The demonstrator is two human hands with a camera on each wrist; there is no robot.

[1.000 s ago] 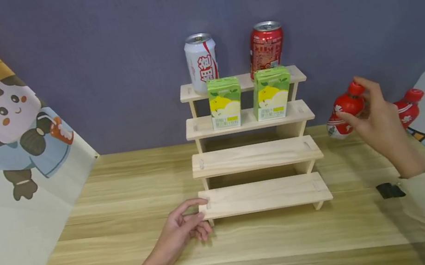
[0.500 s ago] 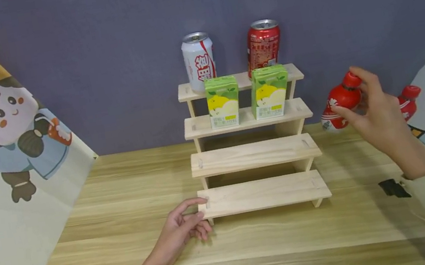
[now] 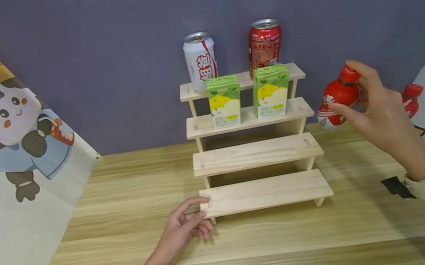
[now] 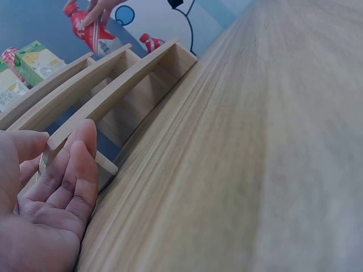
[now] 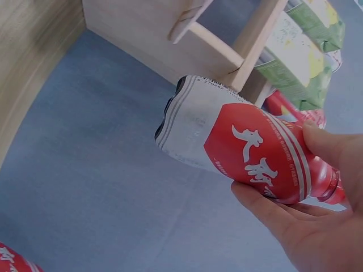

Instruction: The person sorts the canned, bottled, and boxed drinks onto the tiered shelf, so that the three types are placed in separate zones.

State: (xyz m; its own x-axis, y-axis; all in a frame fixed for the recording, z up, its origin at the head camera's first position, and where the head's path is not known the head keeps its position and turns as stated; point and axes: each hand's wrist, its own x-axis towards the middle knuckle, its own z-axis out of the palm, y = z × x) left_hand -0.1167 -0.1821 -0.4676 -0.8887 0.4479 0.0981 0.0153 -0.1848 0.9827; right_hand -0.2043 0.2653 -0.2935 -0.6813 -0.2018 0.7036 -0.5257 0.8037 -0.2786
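Note:
A red-labelled plastic soda bottle is held up in the air, tilted, to the right of a four-step wooden display rack. My right hand grips it near the neck between thumb and fingers; in the right wrist view the bottle's clear base points toward the rack's side. At the left end of the lowest step, my left hand pinches the board's edge, as the left wrist view also shows its fingers about the wood.
On the top step stand a white can and a red can. Two green juice boxes, the left one and the right one, occupy the step below. A second red bottle stands partly hidden behind the right hand. A blue-grey wall rises behind.
My right hand has lifted the soda bottle slightly. My left hand stays on the rack's lowest step, and the cans and juice boxes have kept their places.

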